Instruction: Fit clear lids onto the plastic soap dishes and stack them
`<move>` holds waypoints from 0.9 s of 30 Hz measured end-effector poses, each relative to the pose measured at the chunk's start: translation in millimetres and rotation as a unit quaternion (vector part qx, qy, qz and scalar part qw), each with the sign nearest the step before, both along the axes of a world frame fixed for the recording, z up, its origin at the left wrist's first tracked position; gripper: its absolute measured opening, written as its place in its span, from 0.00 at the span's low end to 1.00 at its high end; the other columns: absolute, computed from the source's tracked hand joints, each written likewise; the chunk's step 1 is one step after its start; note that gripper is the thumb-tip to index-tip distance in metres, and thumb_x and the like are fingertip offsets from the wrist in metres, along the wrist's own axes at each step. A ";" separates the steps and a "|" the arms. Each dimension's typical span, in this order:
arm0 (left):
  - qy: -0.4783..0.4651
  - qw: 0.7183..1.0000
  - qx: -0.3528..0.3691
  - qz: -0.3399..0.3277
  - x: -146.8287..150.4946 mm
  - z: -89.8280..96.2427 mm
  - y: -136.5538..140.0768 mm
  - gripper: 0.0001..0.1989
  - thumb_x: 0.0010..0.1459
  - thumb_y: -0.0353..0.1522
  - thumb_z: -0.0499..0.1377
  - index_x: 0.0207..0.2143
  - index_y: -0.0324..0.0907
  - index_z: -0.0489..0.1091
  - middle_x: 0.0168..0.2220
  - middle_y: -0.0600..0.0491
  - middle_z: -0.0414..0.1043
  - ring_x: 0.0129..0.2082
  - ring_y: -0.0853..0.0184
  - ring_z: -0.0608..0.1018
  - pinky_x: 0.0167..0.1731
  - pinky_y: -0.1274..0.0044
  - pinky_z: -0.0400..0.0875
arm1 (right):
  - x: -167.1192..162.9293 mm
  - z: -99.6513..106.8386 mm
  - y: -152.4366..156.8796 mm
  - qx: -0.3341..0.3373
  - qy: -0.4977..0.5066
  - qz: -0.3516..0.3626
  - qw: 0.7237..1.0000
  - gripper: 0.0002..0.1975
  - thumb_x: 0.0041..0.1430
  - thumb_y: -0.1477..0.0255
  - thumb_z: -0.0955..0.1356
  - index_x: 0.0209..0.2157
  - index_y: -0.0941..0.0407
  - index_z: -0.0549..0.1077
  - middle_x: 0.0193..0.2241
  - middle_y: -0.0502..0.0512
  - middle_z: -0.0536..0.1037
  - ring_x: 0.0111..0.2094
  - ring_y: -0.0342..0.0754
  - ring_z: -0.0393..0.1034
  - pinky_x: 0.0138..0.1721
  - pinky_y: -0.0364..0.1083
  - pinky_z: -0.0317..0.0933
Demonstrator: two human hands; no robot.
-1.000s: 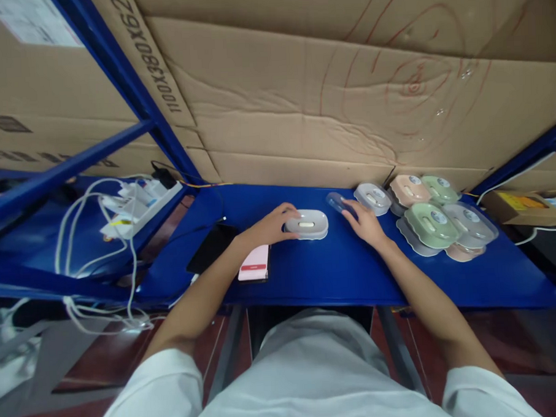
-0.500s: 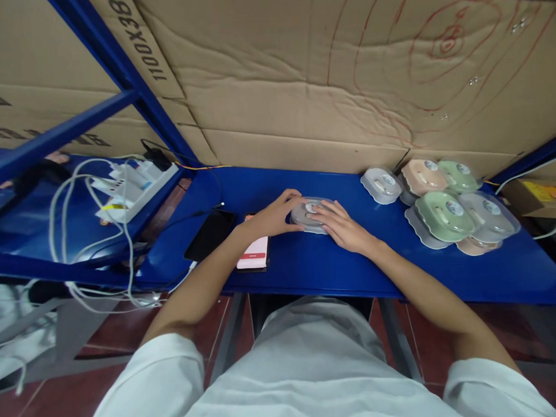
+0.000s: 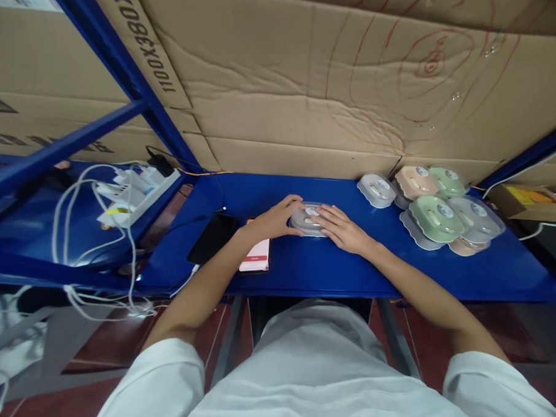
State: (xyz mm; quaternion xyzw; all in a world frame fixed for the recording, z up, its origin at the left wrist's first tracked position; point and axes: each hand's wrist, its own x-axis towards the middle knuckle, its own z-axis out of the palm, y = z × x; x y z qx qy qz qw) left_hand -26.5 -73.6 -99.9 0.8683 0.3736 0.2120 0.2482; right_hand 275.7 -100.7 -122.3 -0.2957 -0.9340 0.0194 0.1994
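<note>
A small grey lidded box (image 3: 308, 213) with a clear lid and a round label lies on the blue table in front of me. My left hand (image 3: 283, 217) wraps round its left end, thumb at the near side and fingers at the far side. Draped over the lid's right part are the fingers of my right hand (image 3: 344, 229), holding the box from that side. The right end of the box is hidden under that hand. Just left of the box, partly under my left forearm, is a phone (image 3: 254, 259) with a lit pink-and-white screen.
Similar lidded boxes stand at the right: a grey one (image 3: 377, 190), a green one (image 3: 437, 219), a peach one (image 3: 415, 181) and others. A dark phone (image 3: 212, 237) lies left. Beyond it are a power strip (image 3: 142, 199) and cables. Cardboard (image 3: 274, 110) walls the back.
The view has shifted slightly, so the boxes at the right appear further left. Both hands stay on the grey box, with little visible movement.
</note>
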 end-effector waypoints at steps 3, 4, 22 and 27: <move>-0.004 1.000 0.001 -0.008 0.0 -4.4 3.2 0.38 0.58 0.47 0.74 0.66 0.50 0.67 0.72 0.42 0.61 0.70 0.49 0.70 0.70 0.57 0.66 | 0.1 1.0 -1.3 0.007 -0.007 -0.003 1.000 0.26 0.80 0.67 0.61 0.75 0.45 0.64 0.72 0.57 0.69 0.77 0.59 0.55 0.77 0.71 0.50; -0.004 1.000 0.003 -0.011 -0.1 -5.4 3.9 0.38 0.58 0.47 0.74 0.67 0.50 0.66 0.71 0.42 0.61 0.70 0.49 0.70 0.70 0.57 0.66 | -0.3 0.5 -2.3 0.010 -0.009 -0.006 1.000 0.26 0.80 0.67 0.61 0.75 0.45 0.65 0.73 0.57 0.68 0.77 0.59 0.56 0.77 0.71 0.49; 0.101 0.980 0.074 0.151 -30.5 14.7 13.1 0.32 0.64 0.45 0.69 0.65 0.45 0.66 0.69 0.42 0.64 0.68 0.49 0.72 0.65 0.60 0.70 | 57.7 6.6 39.3 0.072 0.126 -0.270 0.952 0.31 0.78 0.57 0.60 0.74 0.58 0.64 0.75 0.71 0.62 0.76 0.66 0.55 0.74 0.71 0.53; 0.164 0.955 0.065 0.240 -39.6 23.6 14.2 0.29 0.70 0.45 0.63 0.68 0.45 0.64 0.70 0.42 0.63 0.68 0.47 0.72 0.63 0.59 0.72 | 83.1 -9.9 55.9 0.041 0.026 -0.413 0.909 0.40 0.74 0.52 0.62 0.73 0.68 0.62 0.75 0.83 0.56 0.76 0.77 0.49 0.71 0.77 0.48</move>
